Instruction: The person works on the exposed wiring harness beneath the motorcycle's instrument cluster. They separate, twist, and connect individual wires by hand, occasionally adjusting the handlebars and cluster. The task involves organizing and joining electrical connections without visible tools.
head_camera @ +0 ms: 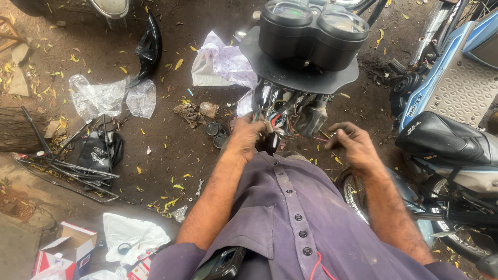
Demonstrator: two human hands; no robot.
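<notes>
A black twin-dial motorcycle instrument cluster (311,31) on a round black bracket stands in front of me. Below it hangs a bundle of coloured wires (282,111) and connectors. My left hand (246,136) is closed on part of that wire bundle, next to a small black connector (271,142). My right hand (353,142) hovers just right of the wires, fingers curled and pinched together; whether it holds a thin wire is too small to tell. I wear a grey-purple buttoned shirt (290,223).
A blue moped with a black seat (441,137) stands at right. On the dirt ground lie plastic bags (111,98), a black fairing piece (148,46), metal rods (67,168), a small spanner (198,187) and cardboard boxes (67,251).
</notes>
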